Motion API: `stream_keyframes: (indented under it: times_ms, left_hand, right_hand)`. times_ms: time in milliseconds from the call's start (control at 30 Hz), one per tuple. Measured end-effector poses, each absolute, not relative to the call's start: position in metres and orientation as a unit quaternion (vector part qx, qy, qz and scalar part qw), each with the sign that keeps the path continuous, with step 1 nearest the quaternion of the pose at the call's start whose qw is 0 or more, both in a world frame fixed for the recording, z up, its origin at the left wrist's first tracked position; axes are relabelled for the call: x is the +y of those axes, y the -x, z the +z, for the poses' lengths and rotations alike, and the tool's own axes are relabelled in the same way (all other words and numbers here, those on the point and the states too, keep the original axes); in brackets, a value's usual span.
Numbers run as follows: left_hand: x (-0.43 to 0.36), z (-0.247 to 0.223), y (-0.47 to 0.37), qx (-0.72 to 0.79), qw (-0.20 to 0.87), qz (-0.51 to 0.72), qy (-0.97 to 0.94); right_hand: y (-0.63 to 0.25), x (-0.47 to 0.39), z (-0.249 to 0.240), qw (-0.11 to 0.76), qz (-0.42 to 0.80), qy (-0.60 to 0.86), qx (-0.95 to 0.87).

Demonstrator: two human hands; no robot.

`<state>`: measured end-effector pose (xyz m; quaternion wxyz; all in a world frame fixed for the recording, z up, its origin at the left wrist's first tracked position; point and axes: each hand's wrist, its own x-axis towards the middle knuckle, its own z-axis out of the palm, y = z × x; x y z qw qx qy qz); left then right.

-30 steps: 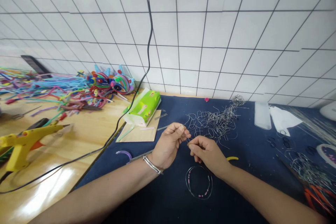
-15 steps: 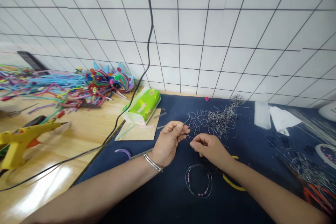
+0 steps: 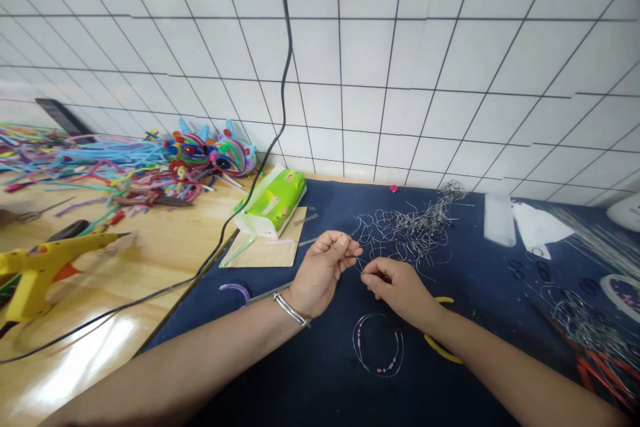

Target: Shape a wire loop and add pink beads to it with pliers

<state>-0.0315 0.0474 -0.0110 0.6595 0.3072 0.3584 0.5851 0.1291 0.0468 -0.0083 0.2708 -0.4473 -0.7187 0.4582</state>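
My left hand (image 3: 325, 267), with a silver bangle at its wrist, is closed in a pinch between thumb and forefinger over the dark blue mat (image 3: 320, 387). A thin wire (image 3: 359, 263) shows faintly at its fingertips and runs to my right hand (image 3: 395, 283). Thumb and forefinger of the right hand are pressed together on it; the wire's ends are hard to see. Below the hands lies a wire ring with pink beads (image 3: 379, 369). Yellow-handled pliers (image 3: 443, 349) lie partly hidden under my right forearm. Just beyond the hands is a tangle of wire pieces (image 3: 413, 230).
A green tissue pack (image 3: 280, 197) rests on a tan card (image 3: 285, 255) to the left. Farther left are a yellow glue gun (image 3: 45, 260), a black cable (image 3: 240, 213) and pipe cleaners (image 3: 115, 153). On the right are red-handled pliers (image 3: 600, 373) and a bead dish (image 3: 623, 293).
My right hand has shifted slightly and its thumb and forefinger have closed together near the left fingertips. The left hand has hardly moved.
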Motion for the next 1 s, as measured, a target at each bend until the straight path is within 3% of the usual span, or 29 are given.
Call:
stream_keyframes:
  times_ms: [1000]
  left_hand:
    - [0.037, -0.011, 0.024, 0.373, 0.666, 0.550, -0.339]
  right_hand:
    - [-0.126, 0.043, -0.011, 0.271, 0.391, 0.441, -0.761]
